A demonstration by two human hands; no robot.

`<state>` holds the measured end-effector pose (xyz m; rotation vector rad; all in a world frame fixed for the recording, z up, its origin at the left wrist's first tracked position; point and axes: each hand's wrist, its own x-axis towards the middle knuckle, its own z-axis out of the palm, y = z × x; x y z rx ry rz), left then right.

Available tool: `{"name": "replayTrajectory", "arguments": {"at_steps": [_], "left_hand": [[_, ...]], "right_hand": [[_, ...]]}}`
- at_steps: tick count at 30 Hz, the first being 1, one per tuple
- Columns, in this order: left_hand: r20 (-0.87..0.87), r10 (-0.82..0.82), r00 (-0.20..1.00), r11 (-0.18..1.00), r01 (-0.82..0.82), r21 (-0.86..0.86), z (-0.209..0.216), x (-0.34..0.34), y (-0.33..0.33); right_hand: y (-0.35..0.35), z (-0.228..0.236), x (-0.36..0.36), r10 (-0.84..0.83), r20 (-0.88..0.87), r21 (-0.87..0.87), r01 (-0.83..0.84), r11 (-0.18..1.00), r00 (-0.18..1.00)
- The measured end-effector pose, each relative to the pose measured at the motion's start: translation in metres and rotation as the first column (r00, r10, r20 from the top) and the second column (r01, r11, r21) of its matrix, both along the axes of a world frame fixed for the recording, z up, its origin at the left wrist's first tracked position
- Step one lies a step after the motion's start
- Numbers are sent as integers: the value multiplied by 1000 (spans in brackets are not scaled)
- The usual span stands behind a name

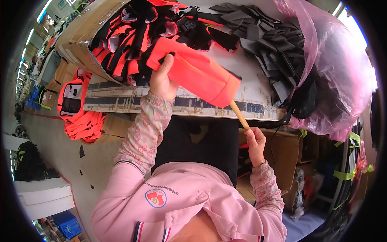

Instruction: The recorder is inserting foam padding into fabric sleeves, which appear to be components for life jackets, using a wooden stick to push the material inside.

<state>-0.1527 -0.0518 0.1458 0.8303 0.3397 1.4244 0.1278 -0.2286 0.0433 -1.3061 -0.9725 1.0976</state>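
Orange fabric sleeve on a wooden stick, held over the worktable edge.

The left hand (162,80) grips the orange fabric sleeve (195,72) above the table (250,80); the right hand (255,142) closes round the wooden stick (239,114), whose upper end seems to run inside it. Black fabric pieces (268,40) lie just beyond.
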Motion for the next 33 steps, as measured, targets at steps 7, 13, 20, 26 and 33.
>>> {"name": "replayTrajectory", "arguments": {"at_steps": [7, 13, 20, 26, 33], "left_hand": [[-50, 81, 996, 996, -79, 27, -3, 27, -33], [-97, 30, 995, 991, -17, 133, -3, 31, -31], [-113, -12, 993, 1000, 15, 25, 1, 5, -27], [-64, 135, 989, 991, -135, -5, 21, -41, 8], [-144, -41, 989, 999, 37, -30, -1, 50, -51]], "right_hand": [[21, 21, -32, -5, 26, 56, 4, 998, 1000], [15, 24, -36, -3, -71, 9, 3, 1000, 997], [35, 10, 1, 84, 345, 120, -132, 984, 935], [12, -53, 79, -175, 358, 73, 159, 985, 917], [51, -42, 142, -428, 449, 132, 415, 900, 785]]}}
